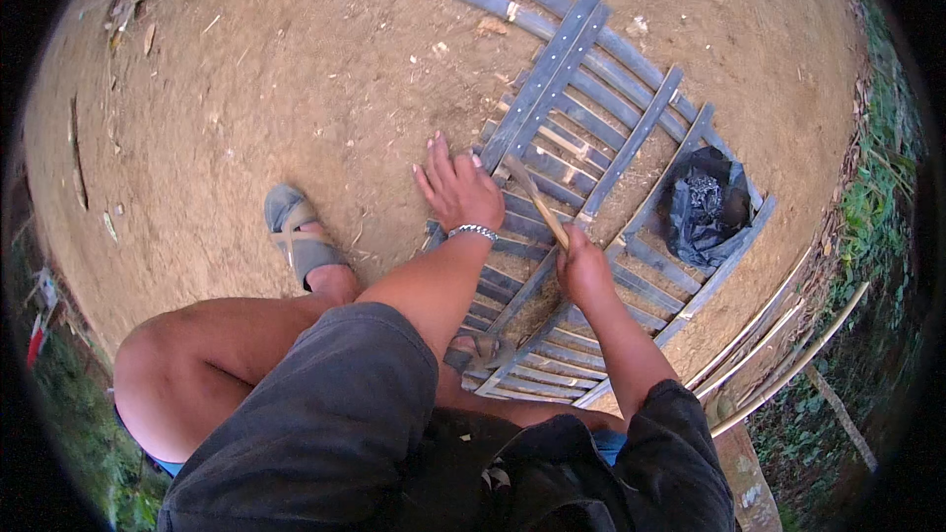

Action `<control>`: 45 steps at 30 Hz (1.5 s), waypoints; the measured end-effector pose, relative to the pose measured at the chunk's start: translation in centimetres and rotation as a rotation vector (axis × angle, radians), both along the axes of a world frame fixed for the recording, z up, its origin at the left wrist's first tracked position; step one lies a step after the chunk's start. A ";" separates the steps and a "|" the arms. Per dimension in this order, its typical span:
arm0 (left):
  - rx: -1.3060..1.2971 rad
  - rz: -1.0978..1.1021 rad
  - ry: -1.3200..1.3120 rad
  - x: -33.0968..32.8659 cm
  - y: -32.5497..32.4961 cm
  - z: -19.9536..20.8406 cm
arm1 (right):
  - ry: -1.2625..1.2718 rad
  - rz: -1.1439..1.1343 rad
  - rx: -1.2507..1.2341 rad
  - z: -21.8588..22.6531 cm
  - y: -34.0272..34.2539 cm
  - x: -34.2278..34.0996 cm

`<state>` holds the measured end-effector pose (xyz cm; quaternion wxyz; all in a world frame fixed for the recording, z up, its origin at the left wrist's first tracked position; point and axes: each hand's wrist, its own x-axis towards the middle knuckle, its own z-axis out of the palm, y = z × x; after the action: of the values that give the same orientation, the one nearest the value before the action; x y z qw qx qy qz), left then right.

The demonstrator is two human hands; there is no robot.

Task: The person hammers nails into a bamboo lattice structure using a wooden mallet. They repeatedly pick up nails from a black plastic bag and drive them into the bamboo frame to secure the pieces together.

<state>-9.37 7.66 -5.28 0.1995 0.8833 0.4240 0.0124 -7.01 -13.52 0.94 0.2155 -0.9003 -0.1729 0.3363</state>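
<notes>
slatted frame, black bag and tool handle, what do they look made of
Slatted frame: probably bamboo or wood, dark grey, matte, with pale bare patches. Black bag: likely thin plastic, slightly shiny, crumpled. Tool handle: seemingly wood, from its tan colour; finish unclear.

There's one tool (pixel 542 202), one bag (pixel 696 244) (plus two sandals (pixel 313 254) (pixel 480 351)).

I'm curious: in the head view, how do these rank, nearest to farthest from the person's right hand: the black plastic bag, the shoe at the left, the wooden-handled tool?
1. Wooden-handled tool: gripped in the right hand itself.
2. Black plastic bag: to the hand's right, over the slatted frame.
3. Shoe: farthest, well off to the left.
</notes>
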 end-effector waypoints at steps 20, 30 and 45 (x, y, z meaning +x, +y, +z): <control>-0.158 -0.287 -0.330 -2.2 2.6 1.0 | -0.184 -0.915 0.062 7.3 -15.5 -13.4; -0.556 -1.635 -0.769 12.8 -14.7 6.1 | -0.072 -1.741 0.292 7.9 -14.1 -29.0; 0.005 -1.668 -0.241 26.9 -24.2 -2.5 | 0.032 -1.947 0.320 12.1 -10.8 -35.0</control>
<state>17.49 -16.57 -7.79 0.1853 0.9001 -0.3918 -0.0441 -42.05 -24.33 13.02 0.5197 -0.6052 0.6030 -0.0031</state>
